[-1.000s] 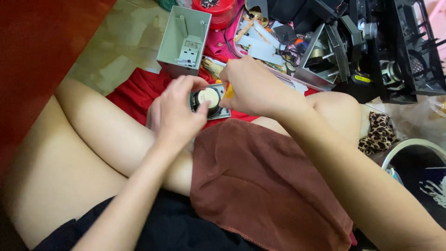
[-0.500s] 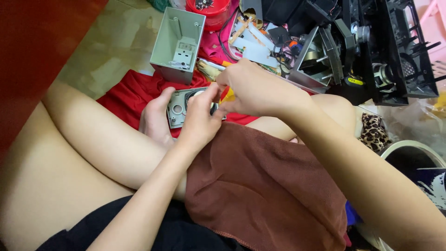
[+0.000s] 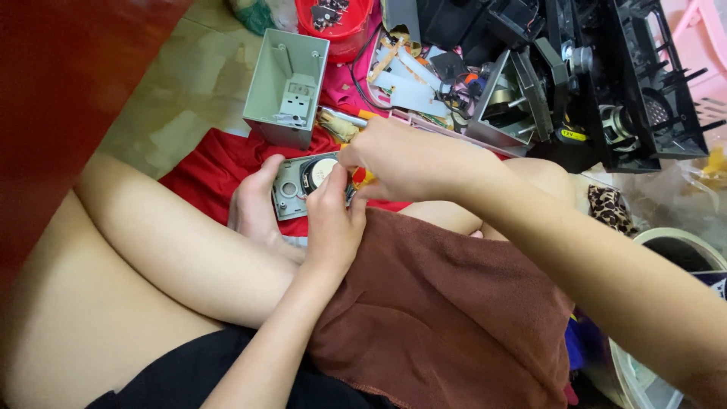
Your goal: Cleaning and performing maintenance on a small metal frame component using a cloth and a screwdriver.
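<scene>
Speaker plate held over lap

Head view: left hand (image 3: 333, 220) grips a grey plate (image 3: 291, 185) with a round speaker (image 3: 316, 173) set in it, fingers clamped on its right edge, above a red cloth (image 3: 204, 163). Right hand (image 3: 401, 159) touches the plate's right side, fingers pinched on a small orange-handled tool (image 3: 362, 177). Brown towel (image 3: 447, 303) covers the lap. Open grey box (image 3: 286, 87) stands just beyond on the floor; black plastic frame (image 3: 636, 83) lies well to the right.
</scene>
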